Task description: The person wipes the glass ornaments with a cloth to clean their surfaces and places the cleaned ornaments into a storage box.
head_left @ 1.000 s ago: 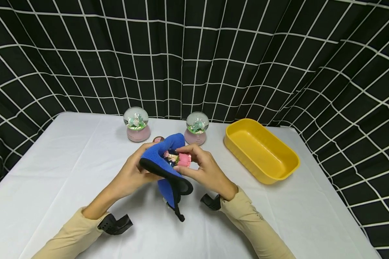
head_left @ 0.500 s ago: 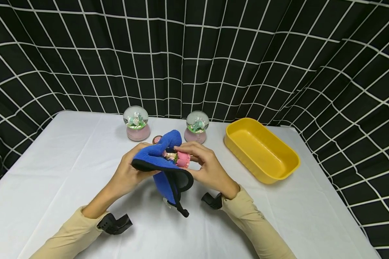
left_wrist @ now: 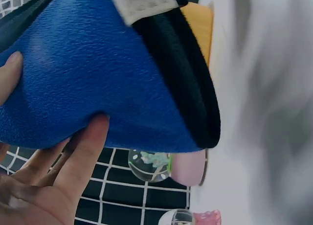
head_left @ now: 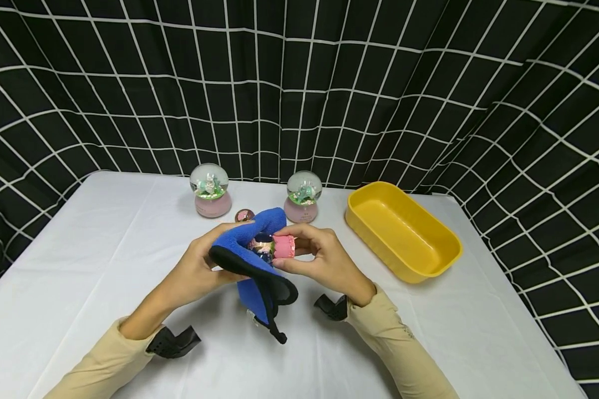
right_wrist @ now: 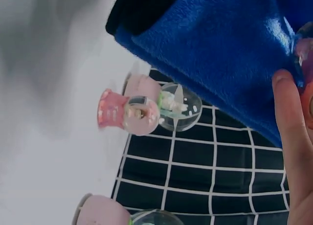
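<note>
Head view high, forward-down — wrist views close, blue cloth (left_wrist: 93,73) in both

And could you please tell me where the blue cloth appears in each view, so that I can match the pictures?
Head: the blue cloth is a little below and left of the centre.
Left wrist: the blue cloth fills much of the upper left.
Right wrist: the blue cloth spans the upper right.
Shared landmark: the grid curtain, across the top in the head view and showing below the blue cloth in both wrist views.
</note>
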`<state>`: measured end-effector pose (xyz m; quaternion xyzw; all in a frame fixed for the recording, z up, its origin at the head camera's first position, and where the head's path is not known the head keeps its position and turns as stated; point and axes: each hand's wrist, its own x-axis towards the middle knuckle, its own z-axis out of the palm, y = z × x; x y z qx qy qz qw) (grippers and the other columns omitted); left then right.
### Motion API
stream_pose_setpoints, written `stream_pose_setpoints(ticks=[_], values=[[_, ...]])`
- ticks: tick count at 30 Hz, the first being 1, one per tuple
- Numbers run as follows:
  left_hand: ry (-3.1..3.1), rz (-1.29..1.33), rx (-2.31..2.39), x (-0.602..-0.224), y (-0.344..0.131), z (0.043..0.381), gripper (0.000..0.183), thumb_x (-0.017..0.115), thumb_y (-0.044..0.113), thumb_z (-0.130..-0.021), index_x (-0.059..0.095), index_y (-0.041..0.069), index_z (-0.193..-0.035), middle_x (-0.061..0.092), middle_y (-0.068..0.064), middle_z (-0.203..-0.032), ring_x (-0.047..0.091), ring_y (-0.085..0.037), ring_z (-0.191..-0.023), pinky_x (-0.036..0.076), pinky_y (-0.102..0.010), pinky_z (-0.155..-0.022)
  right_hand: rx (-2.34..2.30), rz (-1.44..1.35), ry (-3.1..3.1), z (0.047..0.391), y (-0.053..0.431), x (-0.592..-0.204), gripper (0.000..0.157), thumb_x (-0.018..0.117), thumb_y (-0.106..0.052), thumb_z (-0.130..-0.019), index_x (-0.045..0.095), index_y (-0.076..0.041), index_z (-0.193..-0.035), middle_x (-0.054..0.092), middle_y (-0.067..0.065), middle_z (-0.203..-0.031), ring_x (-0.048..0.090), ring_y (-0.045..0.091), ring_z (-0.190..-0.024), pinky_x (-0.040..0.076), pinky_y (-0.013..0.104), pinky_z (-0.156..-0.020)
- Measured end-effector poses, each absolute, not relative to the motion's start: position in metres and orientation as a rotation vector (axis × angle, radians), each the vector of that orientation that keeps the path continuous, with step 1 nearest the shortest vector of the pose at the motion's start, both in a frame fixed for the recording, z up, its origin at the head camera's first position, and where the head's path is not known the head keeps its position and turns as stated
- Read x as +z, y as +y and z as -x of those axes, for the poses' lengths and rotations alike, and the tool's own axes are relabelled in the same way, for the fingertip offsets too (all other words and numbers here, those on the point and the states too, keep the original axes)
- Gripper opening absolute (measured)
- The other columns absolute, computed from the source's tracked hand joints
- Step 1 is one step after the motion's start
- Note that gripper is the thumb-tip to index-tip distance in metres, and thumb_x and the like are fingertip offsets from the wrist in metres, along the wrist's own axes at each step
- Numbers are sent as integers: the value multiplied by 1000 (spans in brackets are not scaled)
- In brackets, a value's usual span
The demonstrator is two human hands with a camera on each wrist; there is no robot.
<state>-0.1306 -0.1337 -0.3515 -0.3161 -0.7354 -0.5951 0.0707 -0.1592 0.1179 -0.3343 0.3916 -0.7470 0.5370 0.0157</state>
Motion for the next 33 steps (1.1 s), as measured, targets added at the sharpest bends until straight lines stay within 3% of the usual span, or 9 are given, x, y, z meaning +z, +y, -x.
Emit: stream_pose_setpoints(ticks=[6,16,25,29,33], values=[[-2144,969,-1660,-350,-133,131,51,80,-12,-73,63,1,-120,65,11,-117,60,-4,-110,48,-18,-97,1665,-1208,-2360,159,117,-333,40,79,6,-78,64,5,-115,71,19,-102,71,12,-82,61,31,-74],[-1794,1035,-1765,-356,-129,134,41,71,-12,-82,72,9,-117,69,7,-107,63,-8,-104,50,-18,-95,1588,-1157,-2391,160,119,-332,33,72,8,-84,62,9,-115,71,25,-106,74,26,-83,61,29,-76],[-2061,956,-1701,-354,-131,131,55,76,-16,-75,62,-2,-126,64,16,-126,59,-3,-120,45,-18,-105,1658,-1226,-2323,158,121,-330,44,78,9,-77,60,7,-117,69,23,-111,72,20,-87,61,31,-79],[-2119,981,-1773,-355,-131,130,60,76,-14,-76,56,-8,-132,61,20,-129,60,0,-116,50,-17,-97,1638,-1319,-2266,158,122,-331,47,80,9,-76,60,4,-118,67,22,-118,70,22,-100,59,32,-86],[-2064,1028,-1854,-357,-131,130,48,69,-17,-80,59,-9,-125,65,17,-124,64,-1,-108,55,-19,-88,1581,-1395,-2207,158,121,-332,45,79,10,-77,60,5,-117,66,23,-120,67,28,-110,58,34,-90]])
